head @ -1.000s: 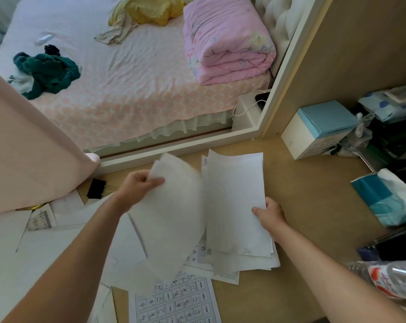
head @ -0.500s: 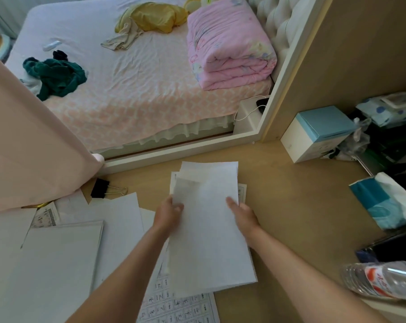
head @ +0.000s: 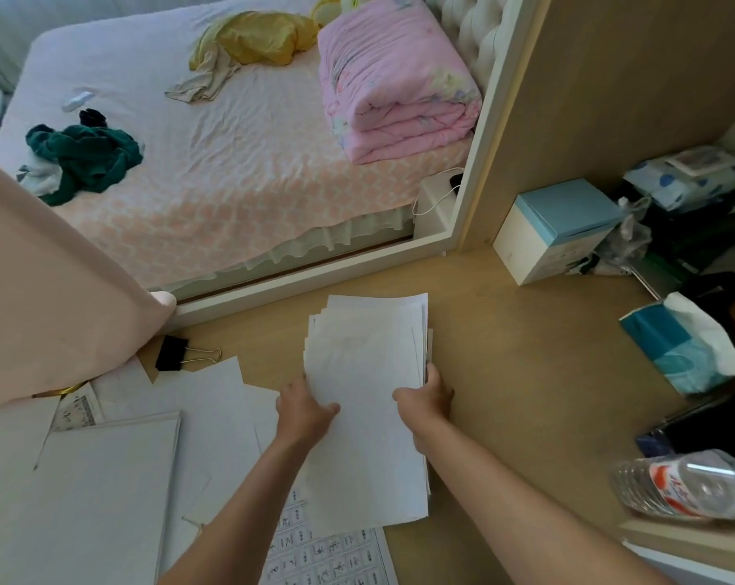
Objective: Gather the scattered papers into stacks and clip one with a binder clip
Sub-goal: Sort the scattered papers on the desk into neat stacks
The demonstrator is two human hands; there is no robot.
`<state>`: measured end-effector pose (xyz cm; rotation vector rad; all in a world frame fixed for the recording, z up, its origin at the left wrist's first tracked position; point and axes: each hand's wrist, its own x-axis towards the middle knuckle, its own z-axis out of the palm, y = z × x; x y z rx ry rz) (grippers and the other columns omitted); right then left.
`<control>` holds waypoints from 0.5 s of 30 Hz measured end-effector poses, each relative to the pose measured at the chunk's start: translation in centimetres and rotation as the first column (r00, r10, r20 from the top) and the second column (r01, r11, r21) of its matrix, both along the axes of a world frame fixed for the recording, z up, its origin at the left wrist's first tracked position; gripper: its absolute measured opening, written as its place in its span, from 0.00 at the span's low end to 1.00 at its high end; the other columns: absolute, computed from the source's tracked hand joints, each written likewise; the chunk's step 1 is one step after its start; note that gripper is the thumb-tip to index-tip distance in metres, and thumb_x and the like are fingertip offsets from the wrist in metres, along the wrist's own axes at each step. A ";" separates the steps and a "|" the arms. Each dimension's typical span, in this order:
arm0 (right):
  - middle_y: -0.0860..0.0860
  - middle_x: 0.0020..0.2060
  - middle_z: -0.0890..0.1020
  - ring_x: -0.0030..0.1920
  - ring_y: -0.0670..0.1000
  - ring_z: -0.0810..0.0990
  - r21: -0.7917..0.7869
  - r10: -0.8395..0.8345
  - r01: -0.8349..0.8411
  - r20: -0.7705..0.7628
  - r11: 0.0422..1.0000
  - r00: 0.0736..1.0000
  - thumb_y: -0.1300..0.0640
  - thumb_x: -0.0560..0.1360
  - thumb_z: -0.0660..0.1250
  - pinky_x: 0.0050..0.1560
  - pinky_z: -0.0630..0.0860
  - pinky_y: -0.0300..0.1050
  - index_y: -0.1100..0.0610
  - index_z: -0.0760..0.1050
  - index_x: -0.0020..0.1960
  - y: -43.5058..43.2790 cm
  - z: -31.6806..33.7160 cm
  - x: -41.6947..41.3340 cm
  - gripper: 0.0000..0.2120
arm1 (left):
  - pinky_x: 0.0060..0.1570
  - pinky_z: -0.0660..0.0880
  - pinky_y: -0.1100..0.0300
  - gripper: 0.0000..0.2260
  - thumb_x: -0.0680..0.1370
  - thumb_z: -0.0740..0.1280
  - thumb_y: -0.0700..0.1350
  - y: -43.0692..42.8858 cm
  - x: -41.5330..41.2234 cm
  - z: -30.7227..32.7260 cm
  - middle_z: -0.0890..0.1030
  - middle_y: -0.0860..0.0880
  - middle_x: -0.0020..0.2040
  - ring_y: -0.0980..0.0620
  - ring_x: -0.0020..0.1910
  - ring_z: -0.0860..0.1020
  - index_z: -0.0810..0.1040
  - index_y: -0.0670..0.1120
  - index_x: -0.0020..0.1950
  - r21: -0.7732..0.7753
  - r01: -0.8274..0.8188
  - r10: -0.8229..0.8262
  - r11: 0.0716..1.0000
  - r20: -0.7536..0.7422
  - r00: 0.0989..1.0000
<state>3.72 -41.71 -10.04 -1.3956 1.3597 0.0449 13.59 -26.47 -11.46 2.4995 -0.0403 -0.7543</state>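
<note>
Both forearms extended, left hand (head: 304,409) and right hand (head: 427,396) gripping.

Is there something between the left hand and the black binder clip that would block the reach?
Nothing visible blocks it. The binder clip lies on bare desk, up-left of the left hand; only flat loose papers lie between. Both hands hold the stack.

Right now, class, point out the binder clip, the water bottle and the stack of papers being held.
binder clip (head: 171,353), head view, on its black body.
water bottle (head: 678,485), head view, on its label.
stack of papers (head: 368,415), head view, on the top sheet.
</note>
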 end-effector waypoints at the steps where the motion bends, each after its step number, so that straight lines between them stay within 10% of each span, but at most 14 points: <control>1: 0.53 0.68 0.65 0.63 0.58 0.74 0.007 -0.020 0.020 -0.015 1.000 1.000 0.60 0.69 0.66 0.60 0.79 0.53 0.50 0.62 0.76 -0.2 0.0 0.3 0.36 | 0.68 0.67 0.46 0.38 0.70 0.76 0.49 0.1 -0.1 0.0 0.69 0.42 0.68 0.40 0.69 0.67 0.63 0.44 0.75 0.004 0.007 -0.007 1.000 -0.006 1.000; 8: 0.56 0.70 0.71 0.69 0.60 0.70 0.104 0.127 -0.115 -0.117 0.988 0.985 0.57 0.73 0.67 0.61 0.71 0.52 0.60 0.62 0.75 -2.1 0.7 0.7 0.32 | 0.67 0.68 0.48 0.36 0.72 0.75 0.49 0.6 -1.0 -0.1 0.67 0.42 0.69 0.42 0.70 0.65 0.62 0.43 0.75 0.013 0.087 -0.088 0.996 0.014 0.996; 15: 0.52 0.50 0.81 0.48 0.53 0.81 0.067 0.175 -0.176 0.020 0.982 0.984 0.62 0.70 0.71 0.49 0.81 0.48 0.56 0.71 0.60 -3.4 0.2 0.2 0.20 | 0.68 0.70 0.46 0.38 0.71 0.75 0.50 1.6 -1.3 -0.7 0.69 0.45 0.69 0.43 0.69 0.68 0.62 0.45 0.76 -0.061 0.061 -0.062 0.996 -0.005 0.998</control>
